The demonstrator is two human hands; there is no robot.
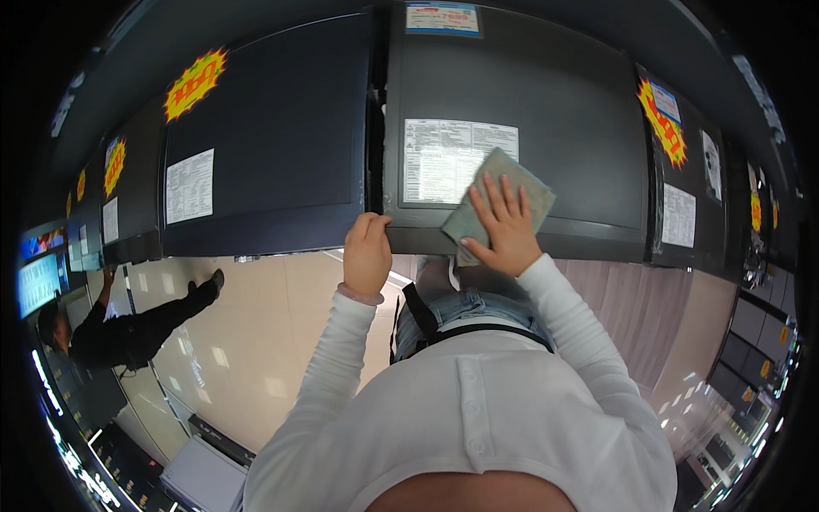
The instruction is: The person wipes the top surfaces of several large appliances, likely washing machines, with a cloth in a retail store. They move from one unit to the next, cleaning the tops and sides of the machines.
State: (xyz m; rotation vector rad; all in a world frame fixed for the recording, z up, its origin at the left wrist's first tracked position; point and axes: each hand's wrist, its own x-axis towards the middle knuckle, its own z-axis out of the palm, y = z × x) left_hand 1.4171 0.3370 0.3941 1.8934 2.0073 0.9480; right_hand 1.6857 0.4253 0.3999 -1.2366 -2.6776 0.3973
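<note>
My right hand (508, 224) lies with spread fingers on a folded grey-green cleaning cloth (540, 192). It presses the cloth against the top of a dark grey appliance (576, 128), at the front edge. The cloth covers the lower right corner of a white printed label (441, 157). My left hand (369, 253) is at the front corner of the neighbouring dark blue-black appliance (275, 141), beside the gap between the two. Its fingers are bent at the edge; the thumb is hidden, so its grip is unclear.
More dark appliances with yellow starburst price signs (194, 85) line both sides. A blue-and-white price card (443, 19) lies at the back. To the left, a person in dark clothes (141, 326) stands on the tiled floor (256, 333). A light grey box-shaped unit (203, 470) is at lower left.
</note>
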